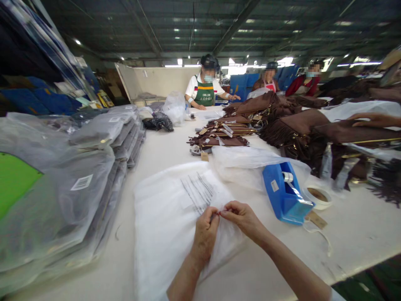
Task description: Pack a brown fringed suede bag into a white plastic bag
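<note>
Low in the middle of the head view, a pile of white, see-through plastic bags (163, 217) lies flat on the table, the top one printed with dark lines of text. Over its right side my left hand (203, 236) is closed, thumb against fingers, pinching the thin bag film. My right hand (244, 217) meets it fingertip to fingertip and pinches the same film. The exact fold between the fingertips is too small to make out. Beside my right hand stands a blue tape dispenser (277, 196), with a roll of tape (318, 196) behind it.
Bagged grey goods (103, 167) are stacked along the left. Brown fringed bags (300, 125) heap up at the right, with more brown bags (222, 131) in the middle. A co-worker in a green apron (205, 94) stands across the table; another person's hand (376, 120) reaches in from the right.
</note>
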The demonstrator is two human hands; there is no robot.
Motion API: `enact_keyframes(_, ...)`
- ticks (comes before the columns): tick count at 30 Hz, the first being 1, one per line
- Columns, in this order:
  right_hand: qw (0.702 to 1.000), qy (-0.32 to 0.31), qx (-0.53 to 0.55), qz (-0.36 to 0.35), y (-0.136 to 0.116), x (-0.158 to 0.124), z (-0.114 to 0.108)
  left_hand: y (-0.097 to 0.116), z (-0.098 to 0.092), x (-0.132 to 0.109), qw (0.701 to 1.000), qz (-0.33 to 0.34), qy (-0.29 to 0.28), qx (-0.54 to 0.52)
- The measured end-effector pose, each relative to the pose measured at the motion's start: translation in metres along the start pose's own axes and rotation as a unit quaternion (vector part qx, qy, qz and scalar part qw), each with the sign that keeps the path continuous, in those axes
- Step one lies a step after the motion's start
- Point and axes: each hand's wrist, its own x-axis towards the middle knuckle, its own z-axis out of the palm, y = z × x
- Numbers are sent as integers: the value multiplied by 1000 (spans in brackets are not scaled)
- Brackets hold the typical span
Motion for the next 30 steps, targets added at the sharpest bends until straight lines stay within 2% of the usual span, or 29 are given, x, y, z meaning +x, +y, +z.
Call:
enact_keyframes(6,998,16,52,34,-5,-2,-1,1,0,1,1000,-4,1,16)
enact_keyframes(12,992,-19,110,54,-12,-2,-9,0,0,-2,999,0,24,30)
enact_keyframes(18,983,-66,159,59,-15,-3,-19,-5,1,-9,985,119,-40,115)
enact_keyframes(23,981,-44,174,78,-15,-3,-40,-15,4,-6,983,128,5,131)
enact_keyframes(27,975,-30,199,95,-19,1,-47,-17,4,-6,972,174,-11,159)
enact_keyframes(30,968,-22,230,96,-22,6,-41,-16,4,-6,972,168,-24,161)
